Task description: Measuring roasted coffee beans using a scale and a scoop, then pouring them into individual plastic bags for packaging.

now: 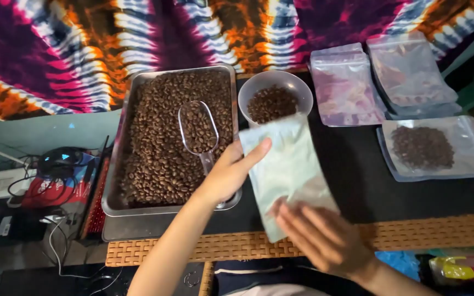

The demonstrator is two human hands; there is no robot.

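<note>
My left hand (229,172) pinches the upper left edge of an empty pale, translucent pouch (283,170), with the thumb on its face. My right hand (319,235) holds the pouch's lower end, blurred by motion. The pouch hangs tilted over the dark table top, just in front of a clear plastic bowl (275,82) holding some coffee beans. To the left, a metal tray (117,186) is full of coffee beans, and a clear plastic scoop (197,129) lies in it, loaded with beans, its handle near my left hand.
A filled, flat pouch of beans (432,148) lies at the right. Stacks of empty pouches (346,87) sit behind it. A woven mat edge (423,233) runs along the table front. Cables and electronics (56,170) clutter the lower left. A colourful tie-dye cloth (83,49) hangs behind.
</note>
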